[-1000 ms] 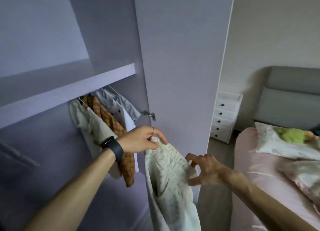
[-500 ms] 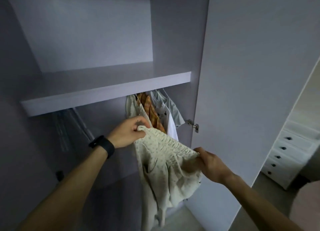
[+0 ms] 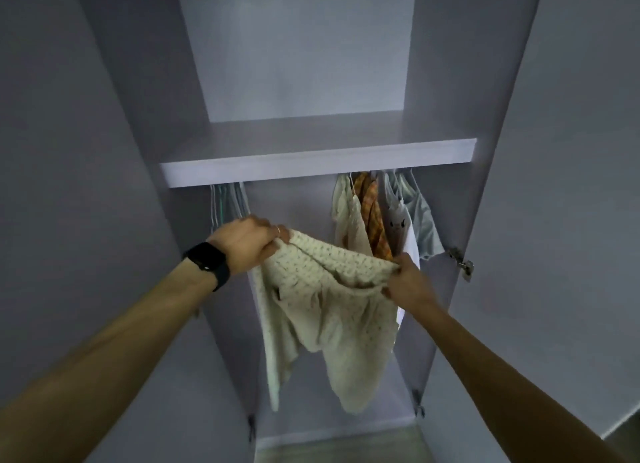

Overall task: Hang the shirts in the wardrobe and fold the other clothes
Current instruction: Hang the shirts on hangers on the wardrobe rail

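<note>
A cream, small-patterned garment (image 3: 322, 310) with a gathered top edge hangs stretched between my two hands in front of the open wardrobe. My left hand (image 3: 247, 244), with a black watch on the wrist, grips its left end. My right hand (image 3: 408, 279) pinches its right end. Behind it, several shirts (image 3: 377, 216) hang on hangers under the shelf (image 3: 311, 161): a cream one, an orange checked one, white and pale blue ones.
Empty hangers (image 3: 227, 202) hang at the left end of the rail. The wardrobe doors stand open on both sides, the right door (image 3: 561, 185) with a metal hinge (image 3: 462, 263). The compartment above the shelf shows bare panels.
My view has swung left from the bed and drawers to face the wardrobe. My right hand took hold of the garment's right end, and both hands spread its top edge apart.
</note>
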